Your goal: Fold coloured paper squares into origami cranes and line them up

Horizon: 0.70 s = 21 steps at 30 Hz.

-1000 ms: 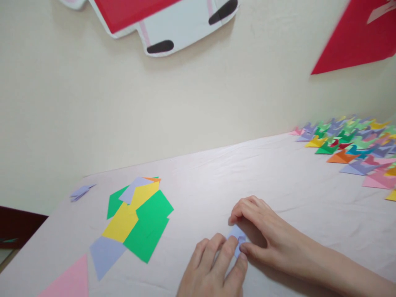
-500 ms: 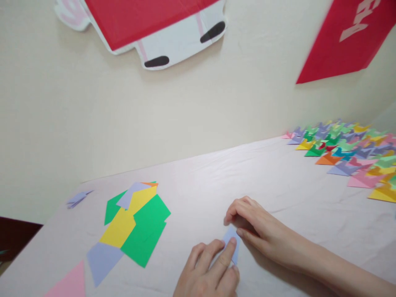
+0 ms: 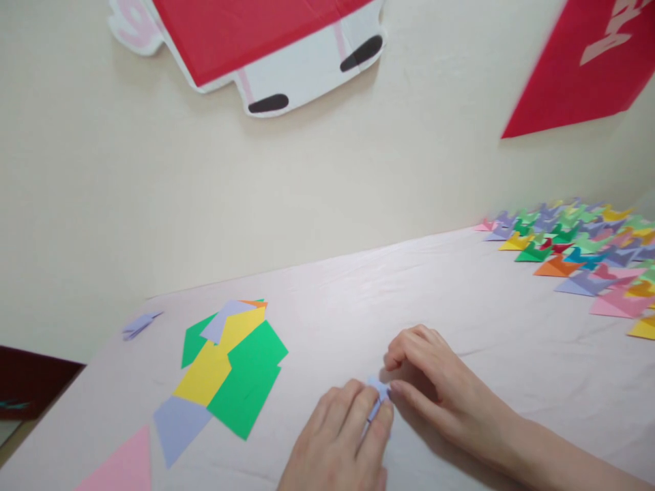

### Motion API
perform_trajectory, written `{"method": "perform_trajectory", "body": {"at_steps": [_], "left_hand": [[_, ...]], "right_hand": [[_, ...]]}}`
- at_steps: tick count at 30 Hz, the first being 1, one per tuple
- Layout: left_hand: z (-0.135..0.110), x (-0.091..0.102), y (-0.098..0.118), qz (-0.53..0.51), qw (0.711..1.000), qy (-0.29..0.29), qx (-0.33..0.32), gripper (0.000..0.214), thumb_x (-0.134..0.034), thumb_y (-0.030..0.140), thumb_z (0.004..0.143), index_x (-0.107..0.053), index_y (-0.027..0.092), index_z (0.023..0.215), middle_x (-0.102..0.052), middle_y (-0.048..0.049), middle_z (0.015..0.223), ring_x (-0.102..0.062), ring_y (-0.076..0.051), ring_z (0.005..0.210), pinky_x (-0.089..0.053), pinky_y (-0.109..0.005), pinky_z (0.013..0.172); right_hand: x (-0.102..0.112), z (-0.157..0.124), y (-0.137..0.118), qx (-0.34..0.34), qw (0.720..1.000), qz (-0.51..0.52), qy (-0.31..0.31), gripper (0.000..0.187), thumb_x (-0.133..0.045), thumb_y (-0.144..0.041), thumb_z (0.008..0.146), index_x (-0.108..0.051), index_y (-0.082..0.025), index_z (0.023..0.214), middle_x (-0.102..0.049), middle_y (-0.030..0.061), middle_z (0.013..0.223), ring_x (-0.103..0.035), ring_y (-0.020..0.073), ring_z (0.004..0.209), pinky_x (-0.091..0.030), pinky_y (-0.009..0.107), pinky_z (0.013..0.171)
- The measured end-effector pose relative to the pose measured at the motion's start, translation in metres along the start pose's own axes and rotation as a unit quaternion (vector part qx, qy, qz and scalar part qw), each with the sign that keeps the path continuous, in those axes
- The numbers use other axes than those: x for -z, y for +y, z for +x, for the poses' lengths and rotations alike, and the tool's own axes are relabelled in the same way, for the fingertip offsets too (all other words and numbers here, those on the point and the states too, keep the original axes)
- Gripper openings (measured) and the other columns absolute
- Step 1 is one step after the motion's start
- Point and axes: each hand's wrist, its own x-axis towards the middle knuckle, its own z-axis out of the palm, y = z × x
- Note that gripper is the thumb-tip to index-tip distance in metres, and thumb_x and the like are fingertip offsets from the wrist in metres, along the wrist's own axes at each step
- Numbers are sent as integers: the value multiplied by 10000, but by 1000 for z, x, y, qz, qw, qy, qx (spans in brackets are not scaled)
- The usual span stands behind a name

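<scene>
Under the fingers of my left hand point(image 3: 340, 436) lies a small light-blue piece of folded paper point(image 3: 379, 390), flat on the cloth-covered table. Those fingers stretch over it and cover most of it; a narrow strip shows between two of them. To its right, my right hand point(image 3: 430, 382) rests on its side with curled fingers and a gap between thumb and forefinger. The right thumb tip is at the paper's edge; whether it touches cannot be made out.
Overlapping green, yellow, lavender and pink paper sheets point(image 3: 244, 389) lie to the left. Beyond them sits a folded lavender piece point(image 3: 140, 325). Many folded paper birds point(image 3: 583, 256) stand in rows at the far right. A wall point(image 3: 307, 198) rises behind the table point(image 3: 327, 300).
My left hand has shifted its fingers further over the light-blue paper, so less of it shows. My right hand keeps nearly the same pose. The view has shifted slightly.
</scene>
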Motion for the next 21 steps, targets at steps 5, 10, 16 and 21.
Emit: {"method": "perform_trajectory", "body": {"at_steps": [5, 10, 16, 21], "left_hand": [[20, 18, -20, -169, 984, -51, -11, 383, -469, 82, 801, -555, 191, 1158, -613, -87, 1258, -491, -211, 1252, -451, -377, 1009], [18, 16, -17, -172, 982, -46, 69, 189, -557, 145, 828, -582, 193, 1009, -626, -76, 1024, -578, -223, 975, -503, -366, 842], [10, 5, -8, -88, 988, -3, 129, 135, -590, 228, 829, -575, 172, 951, -595, -104, 1034, -546, -268, 939, -496, -418, 779], [6, 3, -7, -93, 990, 21, 107, 55, -571, 226, 857, -567, 175, 878, -619, -75, 958, -544, -238, 886, -485, -368, 734]], "right_hand": [[0, 0, -4, 46, 999, -4, -1, 140, -488, -104, 887, -534, -218, 820, -612, 36, 854, -538, 206, 868, -436, 360, 773], [-2, -2, -6, 58, 998, -16, -16, 144, -499, -79, 863, -536, -216, 843, -608, 34, 876, -533, 206, 890, -429, 366, 789], [-12, -5, -10, 73, 995, -30, -62, 160, -565, -70, 825, -599, -215, 884, -629, 36, 901, -536, 208, 905, -435, 365, 798], [-15, -4, -8, 66, 996, -28, -57, 194, -572, -64, 846, -666, -228, 886, -643, 30, 878, -528, 202, 899, -432, 359, 803]]}}
